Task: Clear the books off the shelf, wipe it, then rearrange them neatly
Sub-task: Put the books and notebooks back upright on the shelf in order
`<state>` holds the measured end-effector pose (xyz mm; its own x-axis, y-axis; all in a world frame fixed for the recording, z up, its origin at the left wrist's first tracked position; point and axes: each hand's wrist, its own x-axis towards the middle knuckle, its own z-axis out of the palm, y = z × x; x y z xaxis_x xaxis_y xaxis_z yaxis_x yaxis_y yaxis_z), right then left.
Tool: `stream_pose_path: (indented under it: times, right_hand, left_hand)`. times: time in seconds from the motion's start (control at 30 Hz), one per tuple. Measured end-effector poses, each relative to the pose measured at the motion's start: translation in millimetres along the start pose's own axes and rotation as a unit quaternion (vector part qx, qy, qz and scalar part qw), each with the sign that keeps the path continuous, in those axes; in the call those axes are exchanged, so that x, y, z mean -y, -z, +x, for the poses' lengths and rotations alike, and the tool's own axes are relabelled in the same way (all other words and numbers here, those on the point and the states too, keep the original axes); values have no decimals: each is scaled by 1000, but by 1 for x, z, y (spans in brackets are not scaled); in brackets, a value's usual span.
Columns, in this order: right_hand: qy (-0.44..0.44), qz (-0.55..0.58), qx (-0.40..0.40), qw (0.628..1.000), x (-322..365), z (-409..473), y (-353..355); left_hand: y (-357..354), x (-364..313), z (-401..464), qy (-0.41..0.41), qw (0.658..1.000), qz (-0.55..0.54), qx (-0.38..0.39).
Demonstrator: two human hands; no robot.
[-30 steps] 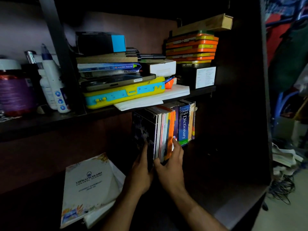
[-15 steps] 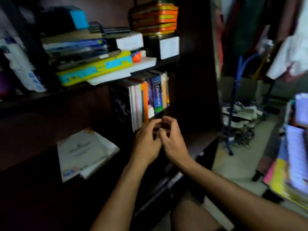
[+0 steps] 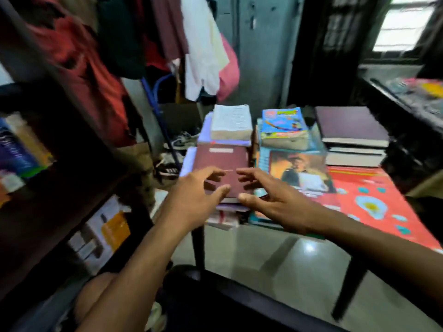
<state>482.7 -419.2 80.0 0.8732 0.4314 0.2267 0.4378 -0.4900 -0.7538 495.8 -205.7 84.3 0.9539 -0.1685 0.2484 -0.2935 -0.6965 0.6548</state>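
**Both hands over the maroon book**

The left hand (image 3: 194, 200) and right hand (image 3: 275, 200) hovered with fingers (image 3: 215, 172) spread and loosely bent, gripping nothing, above a maroon book (image 3: 219, 164); it topped a stack on the surface (image 3: 383, 200); the shelf (image 3: 72, 178) stood left.

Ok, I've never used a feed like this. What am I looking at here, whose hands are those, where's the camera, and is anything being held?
There is no machine here: a person works with bare hands. The single picture comes from a camera worn on their head, looking forward and down, so the arms reach in from the bottom. The left hand and right hand hover with loosely spread fingers over a maroon book; neither grips anything. That book tops a pile on a small table, beside more stacks of books and a red patterned sheet. The dark shelf stands at the left, with clothes hanging behind. The picture is motion-blurred, so titles cannot be read.
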Motion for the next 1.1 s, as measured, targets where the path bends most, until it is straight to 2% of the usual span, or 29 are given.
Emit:
stream_pose_path:
  times: [0.1,0.27,0.33,0.47,0.6,0.7,0.87,1.1]
  right_hand:
    - [-18,-20,-32,999,-20,-33,35]
    - [-48,19,-122,991,-47,-68,72]
    - [-65,41,-153,985,-55,-71,80]
    - [-92,-40,-198,975,-72,-66,77]
    - [-121,-84,-164,975,-86,-67,66]
    - [-118,-110,-142,977,-93,-72,64]
    - [-119,-67,-183,974,-102,-67,73]
    - [-139,-23,-174,975,-107,-2,106]
  left_hand:
    - [-24,-28,10,-14,999,-5,39]
    - [-54,-58,27,-25,992,16,123]
    - [-62,-66,34,-26,991,27,131]
    - [-75,-72,48,-26,986,29,161]
    - [-93,-70,47,-45,975,67,206]
    - [-104,-67,45,-48,973,95,204]
    - [-104,-67,51,-22,978,71,194]
    - [-92,-71,89,12,982,44,185]
